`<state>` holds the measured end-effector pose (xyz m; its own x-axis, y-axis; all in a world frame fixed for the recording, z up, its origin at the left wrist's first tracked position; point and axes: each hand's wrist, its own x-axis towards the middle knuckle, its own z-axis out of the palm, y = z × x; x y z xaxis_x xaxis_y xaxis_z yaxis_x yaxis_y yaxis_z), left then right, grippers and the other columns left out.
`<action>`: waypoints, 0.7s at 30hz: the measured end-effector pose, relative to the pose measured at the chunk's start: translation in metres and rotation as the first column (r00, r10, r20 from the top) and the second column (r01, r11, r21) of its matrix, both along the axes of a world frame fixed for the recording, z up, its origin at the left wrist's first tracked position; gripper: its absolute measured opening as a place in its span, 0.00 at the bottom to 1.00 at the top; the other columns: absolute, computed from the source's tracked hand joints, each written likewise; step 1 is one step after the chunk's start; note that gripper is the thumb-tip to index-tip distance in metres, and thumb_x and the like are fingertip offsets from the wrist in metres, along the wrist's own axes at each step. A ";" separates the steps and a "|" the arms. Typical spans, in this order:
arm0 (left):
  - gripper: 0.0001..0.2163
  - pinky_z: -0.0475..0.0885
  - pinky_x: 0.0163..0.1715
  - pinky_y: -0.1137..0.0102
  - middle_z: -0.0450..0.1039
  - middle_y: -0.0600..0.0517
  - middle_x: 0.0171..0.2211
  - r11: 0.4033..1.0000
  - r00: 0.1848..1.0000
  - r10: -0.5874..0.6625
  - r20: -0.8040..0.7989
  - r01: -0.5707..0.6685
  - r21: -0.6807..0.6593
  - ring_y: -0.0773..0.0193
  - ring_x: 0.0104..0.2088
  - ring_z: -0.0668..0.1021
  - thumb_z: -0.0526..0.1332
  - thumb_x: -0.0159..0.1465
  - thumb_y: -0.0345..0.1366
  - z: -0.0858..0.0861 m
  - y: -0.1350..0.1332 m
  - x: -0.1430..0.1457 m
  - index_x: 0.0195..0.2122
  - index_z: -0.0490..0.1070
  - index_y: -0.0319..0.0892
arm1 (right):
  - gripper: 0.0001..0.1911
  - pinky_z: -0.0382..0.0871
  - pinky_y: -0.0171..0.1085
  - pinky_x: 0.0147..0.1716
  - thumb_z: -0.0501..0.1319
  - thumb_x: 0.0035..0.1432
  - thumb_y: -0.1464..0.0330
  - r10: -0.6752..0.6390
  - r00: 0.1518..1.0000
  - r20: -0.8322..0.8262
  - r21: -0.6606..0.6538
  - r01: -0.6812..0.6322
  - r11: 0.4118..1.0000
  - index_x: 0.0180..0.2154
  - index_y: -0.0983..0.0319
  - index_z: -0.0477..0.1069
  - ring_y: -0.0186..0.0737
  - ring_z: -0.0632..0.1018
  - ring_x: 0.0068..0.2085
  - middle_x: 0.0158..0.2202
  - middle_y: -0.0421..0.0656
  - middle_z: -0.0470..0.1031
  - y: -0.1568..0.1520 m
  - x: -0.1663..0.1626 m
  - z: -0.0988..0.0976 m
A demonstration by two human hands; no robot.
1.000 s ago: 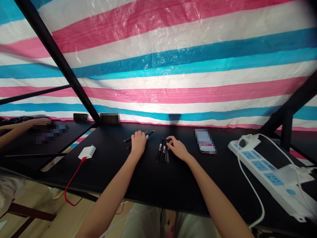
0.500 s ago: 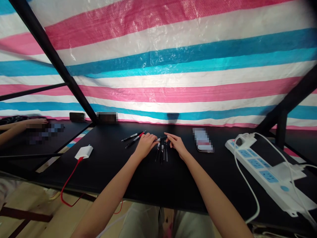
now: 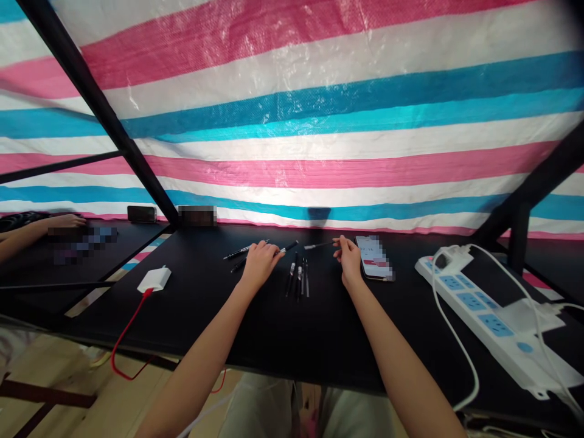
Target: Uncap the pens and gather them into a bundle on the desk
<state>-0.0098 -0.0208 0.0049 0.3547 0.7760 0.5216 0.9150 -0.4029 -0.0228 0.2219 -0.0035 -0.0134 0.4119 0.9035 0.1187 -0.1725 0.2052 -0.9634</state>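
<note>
My left hand (image 3: 261,263) is closed around a black pen barrel (image 3: 290,247), whose end sticks out to the right of the fingers. My right hand (image 3: 348,258) pinches a thin pen refill (image 3: 318,246) that points left toward that barrel, with a gap between them. Below and between the hands, black pen pieces (image 3: 292,277) lie side by side on the black table (image 3: 314,334). A slim clear refill (image 3: 307,280) lies just right of them. Two more pens (image 3: 236,252) rest left of my left hand, partly hidden by it.
A phone (image 3: 375,258) lies right of my right hand. Farther right is a white power strip (image 3: 483,310) with plugs and cables. At left lies a white charger (image 3: 154,279) with a red cable. Black frame bars rise at both sides. Another person's hand (image 3: 66,222) is at far left.
My hands have moved apart. The refill in my right hand is now out to the right, away from the pen barrel in my left hand, which shifted slightly left.
</note>
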 end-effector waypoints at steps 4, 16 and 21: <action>0.15 0.57 0.29 0.68 0.71 0.53 0.25 0.971 0.994 0.068 0.087 -0.046 -0.234 0.63 0.29 0.71 0.49 0.61 0.46 -0.003 0.002 -0.002 0.26 0.67 0.42 | 0.22 0.49 0.29 0.12 0.53 0.48 0.49 -0.013 0.999 -0.050 -0.037 0.011 0.999 0.24 0.62 0.61 0.25 0.63 0.15 0.23 0.40 0.69 0.002 0.006 -0.001; 0.18 0.58 0.31 0.69 0.70 0.53 0.25 0.911 0.994 -0.022 0.108 0.065 -0.408 0.65 0.29 0.71 0.48 0.61 0.47 -0.004 -0.003 0.007 0.23 0.67 0.40 | 0.17 0.62 0.33 0.24 0.50 0.56 0.57 0.265 0.643 0.719 -0.193 -0.181 0.964 0.37 0.63 0.68 0.33 0.70 0.19 0.21 0.41 0.69 -0.007 -0.015 -0.013; 0.16 0.58 0.31 0.71 0.70 0.53 0.27 0.898 0.987 -0.097 0.127 0.142 -0.416 0.65 0.31 0.71 0.48 0.62 0.44 -0.004 -0.007 0.011 0.26 0.66 0.41 | 0.18 0.60 0.33 0.31 0.51 0.58 0.65 0.282 0.432 0.857 -0.179 -0.264 0.948 0.50 0.60 0.61 0.36 0.72 0.28 0.26 0.41 0.70 -0.018 -0.025 -0.006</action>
